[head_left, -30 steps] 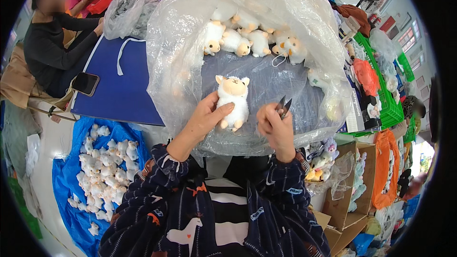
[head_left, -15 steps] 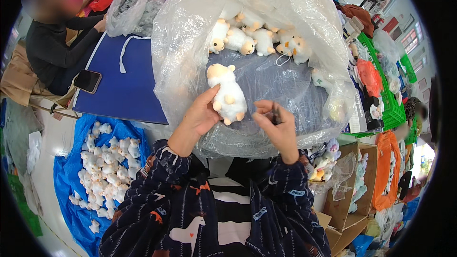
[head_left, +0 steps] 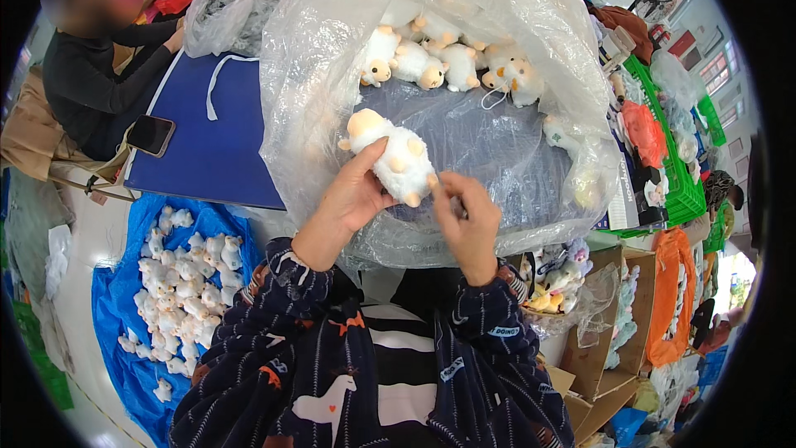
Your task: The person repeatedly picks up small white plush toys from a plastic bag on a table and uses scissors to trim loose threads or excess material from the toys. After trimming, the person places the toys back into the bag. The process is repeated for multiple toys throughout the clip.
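Note:
My left hand is closed around a white plush animal toy with a cream head and cream feet. The toy lies tilted, its head to the upper left, above the front of a large clear plastic bag. My right hand has its thumb and fingers pinched together at the toy's lower right foot. Part of a small dark tool shows within that hand; its exact kind is hidden. Similar plush toys lie deeper inside the bag, one with a white string loop.
Left below, a blue bag holds many small white plush pieces. A phone lies on the blue table, beside a seated co-worker. Cardboard boxes and a green crate stand on the right.
The toy has turned, its head swinging left and its feet right. My right hand has moved left and its fingers now meet the toy's foot.

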